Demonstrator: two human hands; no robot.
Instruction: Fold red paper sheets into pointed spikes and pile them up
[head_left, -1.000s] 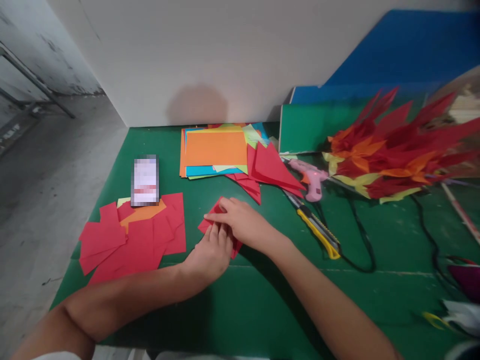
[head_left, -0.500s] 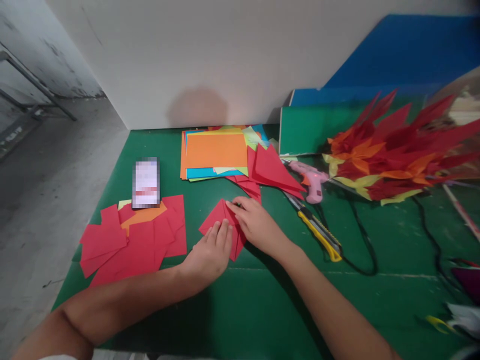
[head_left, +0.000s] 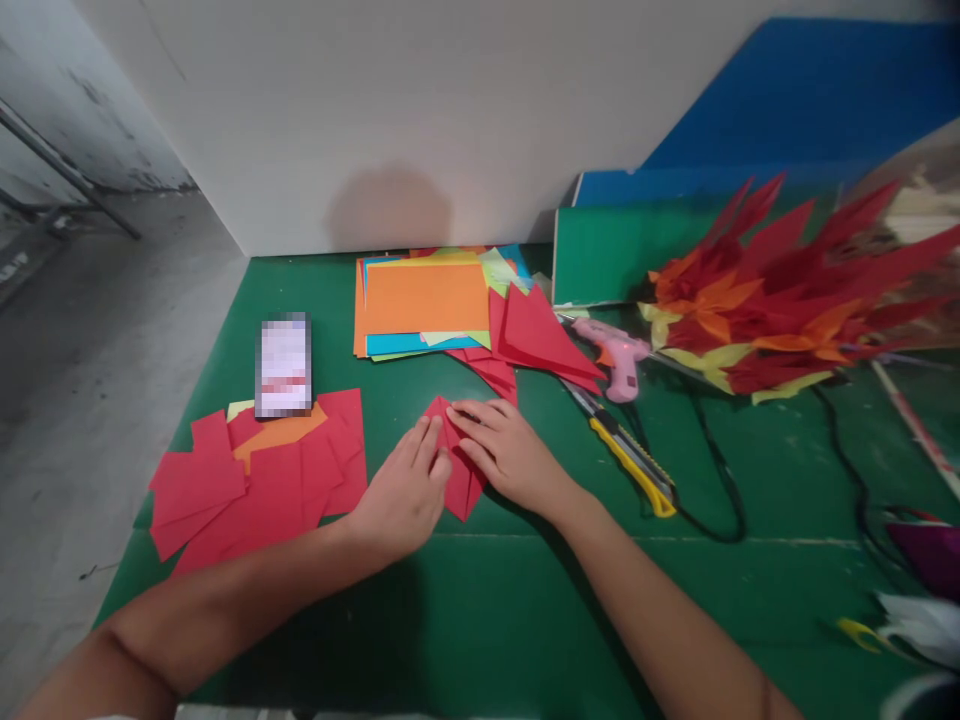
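A folded sheet of red paper [head_left: 459, 490] lies on the green table with creases running down its middle. My left hand [head_left: 401, 490] covers its left side, fingers close together and bent over the flap there. From the other side, my right hand [head_left: 510, 450] rests on the upper right of the sheet, its fingers stretched out and a little apart. The fingertips of both hands almost meet near the top point. Much of the sheet is hidden under them.
Loose red sheets [head_left: 277, 490] and a phone [head_left: 283, 365] lie left. Behind are stacked coloured papers [head_left: 427, 300] and red folded pieces [head_left: 540, 335]. A pink glue gun [head_left: 619, 355], yellow utility knife [head_left: 634, 465] and a red-orange paper flame bunch [head_left: 780, 300] occupy the right.
My left hand has shifted left and up, over the paper's left corner, which was showing before. My right hand's fingers have spread further on the sheet. The view has shifted slightly.
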